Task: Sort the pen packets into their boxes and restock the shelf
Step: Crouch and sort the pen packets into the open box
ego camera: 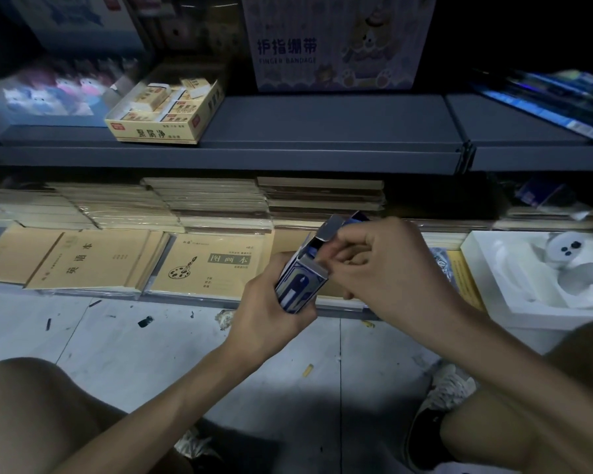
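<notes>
Early-to-mid task: left hand point(271, 302) grips the blue pen box point(300, 285) in the air in front of the grey shelf point(322, 131), right hand point(384, 265) is curled at its open top flap (can't tell if pinching), box unclosed and not yet shelved.

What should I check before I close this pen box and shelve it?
1. Grip: left hand holds the small blue-and-white cardboard box: ok.
2. Its top flap stands open: ok.
3. The right hand pinches the box's mouth edge: ok.
4. Contents fully down inside: cannot tell, the fingers hide them.
5. Bare room on the dark grey metal shelf beside the yellow cardboard eraser box: ok.
</notes>
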{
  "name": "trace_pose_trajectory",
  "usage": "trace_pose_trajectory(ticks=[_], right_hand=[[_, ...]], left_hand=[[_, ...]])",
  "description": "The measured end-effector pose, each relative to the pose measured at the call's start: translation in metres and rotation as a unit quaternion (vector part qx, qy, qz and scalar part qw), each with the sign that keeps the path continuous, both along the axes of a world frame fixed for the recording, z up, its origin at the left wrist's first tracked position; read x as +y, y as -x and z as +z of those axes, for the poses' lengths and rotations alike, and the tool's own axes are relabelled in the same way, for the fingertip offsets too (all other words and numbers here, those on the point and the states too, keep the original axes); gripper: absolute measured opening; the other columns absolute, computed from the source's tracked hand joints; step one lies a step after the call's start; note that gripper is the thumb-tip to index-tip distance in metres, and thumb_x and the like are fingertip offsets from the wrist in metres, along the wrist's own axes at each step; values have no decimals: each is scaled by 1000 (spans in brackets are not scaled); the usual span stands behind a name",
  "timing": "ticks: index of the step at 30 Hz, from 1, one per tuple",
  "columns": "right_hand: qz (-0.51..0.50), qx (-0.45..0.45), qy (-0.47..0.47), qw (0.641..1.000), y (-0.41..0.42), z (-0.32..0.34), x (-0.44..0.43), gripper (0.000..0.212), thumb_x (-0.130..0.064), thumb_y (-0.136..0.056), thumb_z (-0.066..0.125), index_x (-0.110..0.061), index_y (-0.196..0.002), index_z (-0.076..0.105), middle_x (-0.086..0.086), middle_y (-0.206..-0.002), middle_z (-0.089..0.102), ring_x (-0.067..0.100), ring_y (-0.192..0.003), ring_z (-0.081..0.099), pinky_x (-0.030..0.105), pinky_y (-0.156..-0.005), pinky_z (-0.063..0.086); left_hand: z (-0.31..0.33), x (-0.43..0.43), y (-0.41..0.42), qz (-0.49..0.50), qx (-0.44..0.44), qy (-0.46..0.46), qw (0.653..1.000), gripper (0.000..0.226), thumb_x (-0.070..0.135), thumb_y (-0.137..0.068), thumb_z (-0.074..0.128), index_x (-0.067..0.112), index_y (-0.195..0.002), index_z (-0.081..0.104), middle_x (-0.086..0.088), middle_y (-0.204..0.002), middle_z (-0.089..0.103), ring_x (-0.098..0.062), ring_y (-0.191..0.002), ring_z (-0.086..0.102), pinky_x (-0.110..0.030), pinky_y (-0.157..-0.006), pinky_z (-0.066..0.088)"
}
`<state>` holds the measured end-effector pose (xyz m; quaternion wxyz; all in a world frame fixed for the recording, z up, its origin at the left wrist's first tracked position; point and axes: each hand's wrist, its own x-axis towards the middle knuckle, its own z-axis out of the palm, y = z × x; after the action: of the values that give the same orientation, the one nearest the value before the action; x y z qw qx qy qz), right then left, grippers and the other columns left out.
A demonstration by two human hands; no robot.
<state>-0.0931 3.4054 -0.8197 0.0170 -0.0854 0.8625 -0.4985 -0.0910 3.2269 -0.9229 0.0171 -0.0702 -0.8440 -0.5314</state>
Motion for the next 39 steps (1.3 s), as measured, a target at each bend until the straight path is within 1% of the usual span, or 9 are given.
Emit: trace_pose_trajectory(ticks=[3, 5, 10, 16, 20, 23, 26, 31, 39], right_hand=[[-11, -13, 41, 999, 0, 1, 1, 10, -8, -84, 83, -17, -81, 80, -6, -69, 75, 11, -59, 71, 36, -53, 61], [-15, -37, 81, 996, 3, 5, 5, 13, -8, -82, 85, -20, -80, 80, -7, -68, 75, 7, -53, 67, 29, -49, 58], [-19, -32, 26, 999, 4, 6, 5, 14, -11, -80, 86, -22, -75, 79, -7, -67, 74, 6, -55, 67, 34, -54, 62], [-14, -50, -25, 998, 6, 8, 4, 18, -8, -80, 87, -16, -72, 73, 2, -69, 73, 12, -45, 68, 40, -56, 60], [-11, -56, -62, 996, 10, 8, 3, 21, -11, -79, 88, -19, -69, 72, -1, -66, 73, 12, -46, 69, 37, -51, 60], [3, -73, -106, 992, 14, 9, 3, 18, -7, -80, 84, -18, -70, 74, 0, -66, 74, 14, -47, 70, 37, -51, 60], [-7, -79, -128, 989, 17, 9, 3, 17, -5, -82, 79, -18, -70, 74, -1, -62, 73, 14, -48, 70, 21, -43, 48], [-51, -27, -235, 970, 19, 7, -3, 20, -12, -82, 75, -22, -67, 66, -5, -73, 67, 21, -74, 68, 40, -67, 61], [-49, -13, -108, 993, 4, 24, 8, 27, -14, -68, 91, -19, -61, 65, -3, -60, 68, 12, -51, 64, 36, -52, 58]], left_hand=[[0, 1, 1, 3, 4, 2, 1000, 52, 8, -75, 82, 43, -100, 53, 12, -85, 69, -6, -70, 66, -17, -59, 50], [0, -1, 1, 6, 5, 3, 1000, 54, 9, -75, 82, 47, -99, 53, 13, -84, 69, -6, -69, 65, -19, -59, 51], [-3, -2, 3, 3, 2, 21, 1000, 62, 12, -73, 82, 56, -102, 50, 11, -86, 70, -13, -74, 69, -40, -64, 60], [-5, -2, 2, 6, 7, 41, 999, 53, 17, -71, 80, 46, -104, 51, 12, -86, 69, -14, -73, 68, -43, -63, 58], [-5, 0, 1, 4, 14, 55, 998, 58, 15, -72, 80, 53, -101, 48, 13, -85, 68, -12, -72, 67, -38, -60, 58], [-7, 1, 3, -5, 16, 68, 998, 56, 14, -71, 78, 48, -105, 49, 12, -81, 68, -11, -70, 64, -30, -59, 53], [-8, 1, 3, -9, 5, 64, 998, 53, 14, -72, 78, 39, -111, 53, 14, -83, 68, -11, -71, 65, -32, -60, 55], [2, 10, -1, -17, 21, 59, 998, 55, 16, -71, 80, 45, -106, 50, 18, -85, 68, -9, -74, 66, -23, -59, 54], [12, 16, -1, -13, 10, 1, 1000, 68, 7, -72, 84, 59, -98, 49, 14, -84, 70, -10, -72, 69, -25, -58, 56]])
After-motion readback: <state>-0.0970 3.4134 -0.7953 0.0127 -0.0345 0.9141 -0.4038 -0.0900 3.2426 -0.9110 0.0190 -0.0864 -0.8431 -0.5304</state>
